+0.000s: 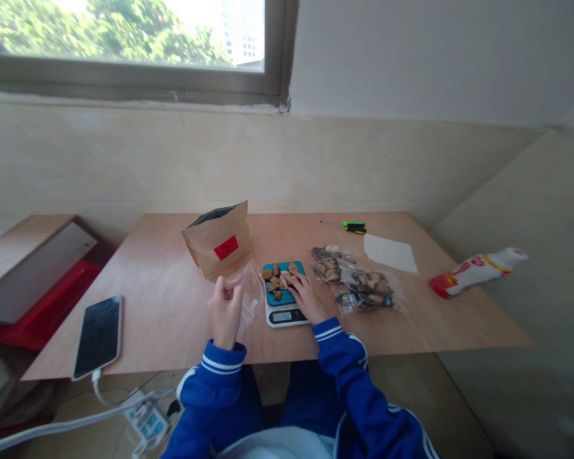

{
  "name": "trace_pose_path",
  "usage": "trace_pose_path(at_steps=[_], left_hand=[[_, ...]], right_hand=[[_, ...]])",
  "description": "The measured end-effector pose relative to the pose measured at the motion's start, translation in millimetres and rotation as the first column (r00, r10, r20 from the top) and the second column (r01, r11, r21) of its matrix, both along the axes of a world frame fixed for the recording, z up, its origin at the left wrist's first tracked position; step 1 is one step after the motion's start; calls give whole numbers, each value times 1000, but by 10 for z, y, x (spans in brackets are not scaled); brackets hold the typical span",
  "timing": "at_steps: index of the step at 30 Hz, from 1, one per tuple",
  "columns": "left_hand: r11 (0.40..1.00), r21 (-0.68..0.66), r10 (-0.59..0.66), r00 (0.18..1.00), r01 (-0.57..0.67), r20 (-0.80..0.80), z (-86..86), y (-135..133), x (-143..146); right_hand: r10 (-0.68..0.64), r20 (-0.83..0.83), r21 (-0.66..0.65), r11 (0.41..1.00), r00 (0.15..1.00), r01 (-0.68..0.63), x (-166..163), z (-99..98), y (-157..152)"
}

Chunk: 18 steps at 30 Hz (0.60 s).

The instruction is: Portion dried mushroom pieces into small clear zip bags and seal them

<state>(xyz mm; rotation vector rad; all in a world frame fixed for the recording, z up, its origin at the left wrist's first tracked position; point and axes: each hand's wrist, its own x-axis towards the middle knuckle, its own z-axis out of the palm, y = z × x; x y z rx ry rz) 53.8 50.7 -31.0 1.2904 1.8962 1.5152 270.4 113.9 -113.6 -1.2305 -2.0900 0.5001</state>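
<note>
A small kitchen scale (287,315) with a blue top stands at the table's near edge, with several brown pieces (278,279) piled on it. My right hand (305,294) rests on the scale's right side, its fingers closed on the pieces. My left hand (224,311) is raised to the left of the scale and pinches the top of a clear plastic bag (250,293), which hangs open beside the scale.
A brown paper pouch (219,241) with a red label stands behind the scale. Filled clear bags (358,285) lie to the right, then a white sheet (390,252), a green and black tool (354,226) and a red-white packet (476,270). A phone (98,334) lies charging at the left.
</note>
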Motion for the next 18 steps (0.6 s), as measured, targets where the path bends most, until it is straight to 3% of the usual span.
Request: trace_pose_path(at_steps=[9, 14, 18], left_hand=[[999, -19, 28, 994, -26, 105, -75, -6, 40], [1000, -18, 9, 990, -6, 143, -94, -44, 83], [1000, -10, -9, 987, 10, 163, -89, 5, 146]], right_hand=[[-58, -149, -28, 998, 987, 55, -13, 34, 23], [-124, -352, -37, 992, 928, 118, -107, 353, -20], [-149, -596, -180, 982, 789, 50, -264, 602, -49]])
